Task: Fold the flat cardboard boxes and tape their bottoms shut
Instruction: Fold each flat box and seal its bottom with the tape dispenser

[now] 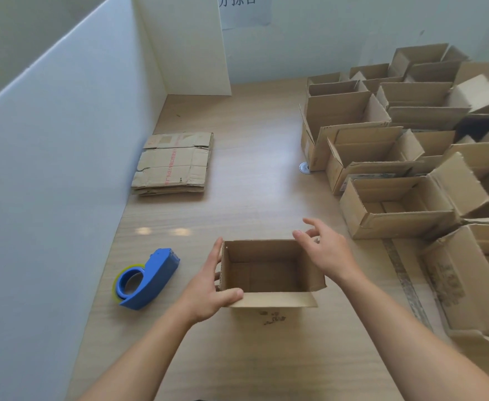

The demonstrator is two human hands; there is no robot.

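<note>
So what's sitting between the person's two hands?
An open box, as the head view shows. The left hand grips its left wall; the right hand is open at its far right corner.

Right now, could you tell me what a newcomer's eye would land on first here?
The open box stands on the table, centre foreground, the left hand holding its left corner and the right hand spread over its right wall. Next come the crowd of assembled boxes on the right and the blue tape dispenser at left.
</note>
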